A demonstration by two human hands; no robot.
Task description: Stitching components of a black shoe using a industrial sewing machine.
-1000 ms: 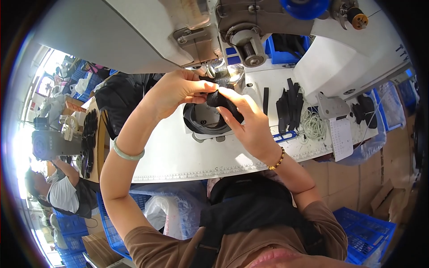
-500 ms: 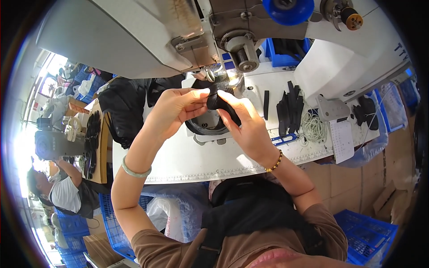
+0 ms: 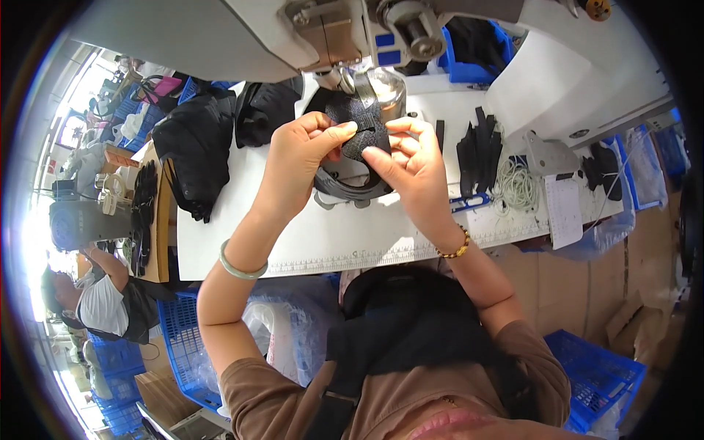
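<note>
Beneath the head of a white sewing machine [image 3: 242, 37], a black textured fabric piece [image 3: 353, 110] is stretched between my two hands. My left hand [image 3: 301, 158] pinches a narrow black strip [image 3: 364, 130] between thumb and forefinger, lying against the fabric's face. On the other side, my right hand [image 3: 414, 158] grips the fabric's right edge, thumb below and fingers curled above. A round black ring-shaped part [image 3: 352, 192] sits just under the fabric on the machine bed. Its far side is hidden by the fabric.
Black bags [image 3: 194, 150] lie left on the white table [image 3: 308, 253]. To the right are black strips [image 3: 478, 158], a coil of pale cord [image 3: 518, 178] and a blue-handled tool [image 3: 469, 203]. Blue crates [image 3: 598, 374] stand below. Another person [image 3: 106, 301] works at far left.
My fingers have parted a little, and the fabric now lies flatter with the narrow strip visible on it. The view has shifted, so the machine head sits higher in the picture.
</note>
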